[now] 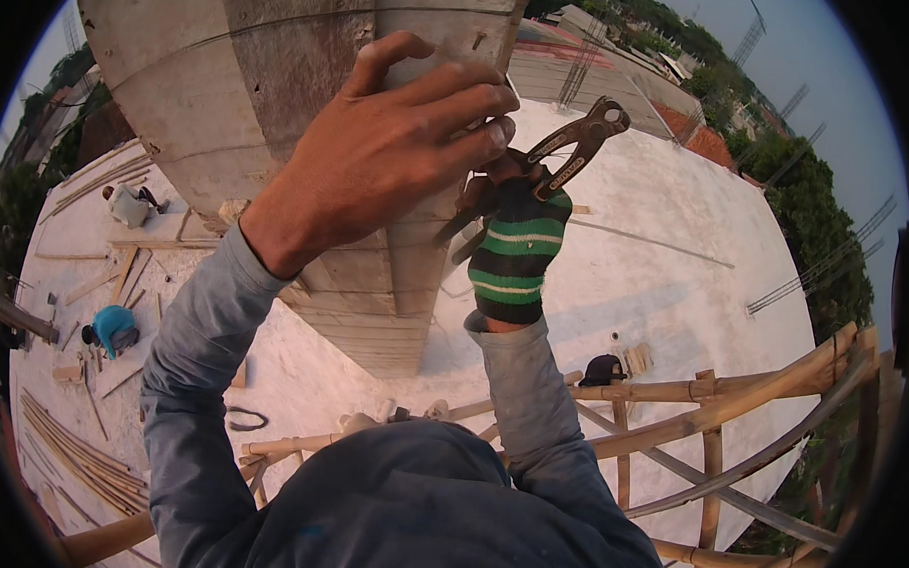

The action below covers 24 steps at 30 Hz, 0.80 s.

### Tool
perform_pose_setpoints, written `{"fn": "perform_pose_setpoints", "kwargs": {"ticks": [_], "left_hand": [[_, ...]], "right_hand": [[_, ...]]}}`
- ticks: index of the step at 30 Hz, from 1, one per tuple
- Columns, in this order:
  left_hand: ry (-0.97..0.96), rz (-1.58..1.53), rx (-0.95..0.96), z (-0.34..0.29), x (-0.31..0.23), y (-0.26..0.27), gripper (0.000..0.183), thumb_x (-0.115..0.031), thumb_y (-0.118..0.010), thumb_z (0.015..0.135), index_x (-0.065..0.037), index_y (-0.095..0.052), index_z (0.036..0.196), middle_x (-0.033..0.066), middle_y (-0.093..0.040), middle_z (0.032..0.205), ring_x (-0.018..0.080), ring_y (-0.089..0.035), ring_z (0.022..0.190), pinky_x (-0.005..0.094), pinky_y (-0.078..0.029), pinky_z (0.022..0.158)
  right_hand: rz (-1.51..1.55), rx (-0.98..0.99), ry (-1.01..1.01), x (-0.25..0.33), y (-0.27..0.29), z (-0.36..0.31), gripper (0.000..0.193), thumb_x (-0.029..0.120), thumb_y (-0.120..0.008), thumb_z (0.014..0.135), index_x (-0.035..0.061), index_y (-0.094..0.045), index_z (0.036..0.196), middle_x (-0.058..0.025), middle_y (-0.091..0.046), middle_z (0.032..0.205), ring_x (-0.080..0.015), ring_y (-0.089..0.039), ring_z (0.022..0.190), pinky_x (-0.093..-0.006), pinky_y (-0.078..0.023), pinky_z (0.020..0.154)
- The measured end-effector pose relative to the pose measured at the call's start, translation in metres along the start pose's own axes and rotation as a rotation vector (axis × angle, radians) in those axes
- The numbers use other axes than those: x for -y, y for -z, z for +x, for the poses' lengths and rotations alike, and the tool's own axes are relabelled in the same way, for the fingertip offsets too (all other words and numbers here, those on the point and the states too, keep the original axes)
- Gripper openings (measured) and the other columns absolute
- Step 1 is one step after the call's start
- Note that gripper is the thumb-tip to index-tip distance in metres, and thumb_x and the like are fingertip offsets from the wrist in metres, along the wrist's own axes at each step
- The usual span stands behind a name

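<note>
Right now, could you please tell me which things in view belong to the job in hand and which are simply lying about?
Job in hand, it seems:
pliers, held in the gloved right hand
tall column, behind the bare left hand

Apparently just lying about:
long thin poles, on the pale deck at lower left
loose planks, farther off on the left

Right hand (521, 246): gloved; I see it gripping dark pincers (573, 166)
Left hand (389, 157): bare, before the boarded column (292, 73)
</note>
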<state>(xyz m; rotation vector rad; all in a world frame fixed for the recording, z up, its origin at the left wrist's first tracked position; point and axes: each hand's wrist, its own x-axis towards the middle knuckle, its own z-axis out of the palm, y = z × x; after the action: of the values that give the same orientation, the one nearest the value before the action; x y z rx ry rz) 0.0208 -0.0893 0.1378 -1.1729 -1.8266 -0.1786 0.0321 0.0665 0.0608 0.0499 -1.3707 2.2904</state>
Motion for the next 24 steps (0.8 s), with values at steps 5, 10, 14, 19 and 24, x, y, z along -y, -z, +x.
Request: {"fn": "perform_pose_setpoints", "kwargs": {"ticks": [5,10,14,19,24], "left_hand": [[0.787,-0.754,-0.364,-0.044,-0.071,-0.022,0.021,-0.017,-0.068,0.098,-0.003,-0.07,0.114,0.0108,-0.071,0.111,0.0221,-0.066,0.108,0.0345,-0.047,0.1],[1.298,-1.754,-0.455,-0.044,-0.086,-0.052,0.048,-0.035,-0.054,0.108,0.007,-0.062,0.13,0.0092,-0.072,0.108,0.0197,-0.068,0.103,0.0288,-0.049,0.097],[1.337,-1.894,-0.317,-0.042,-0.062,-0.049,0.052,-0.04,-0.051,0.109,0.006,-0.062,0.129,0.0072,-0.07,0.101,0.0131,-0.065,0.092,0.0268,-0.049,0.095],[1.289,-2.244,-0.438,-0.03,-0.069,-0.066,0.045,-0.039,-0.047,0.11,0.0,-0.061,0.128,0.0058,-0.068,0.096,0.0086,-0.058,0.075,0.024,-0.052,0.087],[1.125,-2.679,-0.668,-0.011,-0.074,-0.086,0.036,-0.036,-0.049,0.11,-0.007,-0.062,0.128,0.0074,-0.069,0.11,0.011,-0.062,0.068,0.0231,-0.058,0.072]], "right_hand": [[0.328,0.138,-0.396,0.017,0.001,0.004,0.023,0.025,-0.068,0.095,0.0024,-0.065,0.091,-0.0043,-0.059,0.063,-0.0181,-0.06,0.053,-0.0309,-0.052,0.052],[0.388,0.31,-0.586,0.029,0.01,0.007,0.021,0.025,-0.061,0.099,0.0061,-0.058,0.092,-0.0005,-0.055,0.066,-0.0142,-0.056,0.058,-0.0283,-0.053,0.057],[0.328,0.253,-0.55,0.031,0.011,0.009,0.02,0.024,-0.062,0.098,0.0052,-0.06,0.092,-0.0021,-0.056,0.069,-0.0147,-0.057,0.058,-0.0278,-0.054,0.055],[0.29,0.22,-0.512,0.032,0.008,0.012,0.024,0.026,-0.066,0.095,0.0027,-0.064,0.091,-0.0036,-0.058,0.066,-0.0172,-0.059,0.056,-0.0291,-0.053,0.053],[0.204,0.162,-0.519,0.04,0.014,0.014,0.02,0.023,-0.068,0.095,0.0028,-0.066,0.096,-0.0046,-0.061,0.073,-0.0185,-0.059,0.059,-0.0306,-0.052,0.053]]}}
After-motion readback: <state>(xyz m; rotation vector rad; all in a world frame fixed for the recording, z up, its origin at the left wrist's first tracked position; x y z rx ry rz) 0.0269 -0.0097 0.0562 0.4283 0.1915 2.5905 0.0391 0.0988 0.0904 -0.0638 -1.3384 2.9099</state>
